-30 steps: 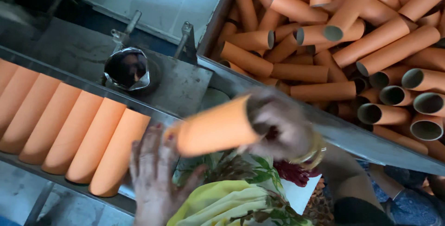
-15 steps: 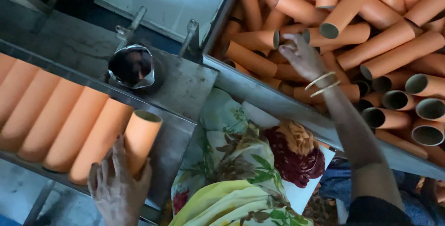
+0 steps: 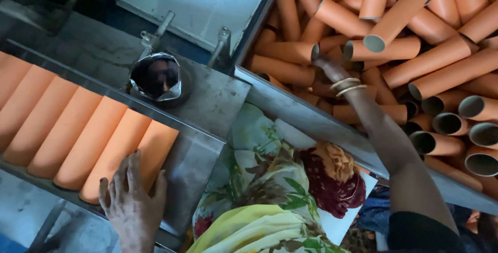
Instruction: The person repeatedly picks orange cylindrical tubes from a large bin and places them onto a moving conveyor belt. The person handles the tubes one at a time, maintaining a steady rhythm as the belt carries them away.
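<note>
Orange tubes (image 3: 98, 139) side by side in a row on the metal tray (image 3: 199, 154), the last one at the row's right end under the left hand (image 3: 129, 201), fingers spread flat across its lower end, pressing rather than gripping. Right hand (image 3: 326, 69), bangles (image 3: 348, 86) at the wrist, reaching into the bin pile of loose orange tubes (image 3: 415, 35), fingers buried among them, grip impossible to tell. Floral cloth (image 3: 275, 180) between both arms; foil-lined cup (image 3: 155, 76) just above the row.
</note>
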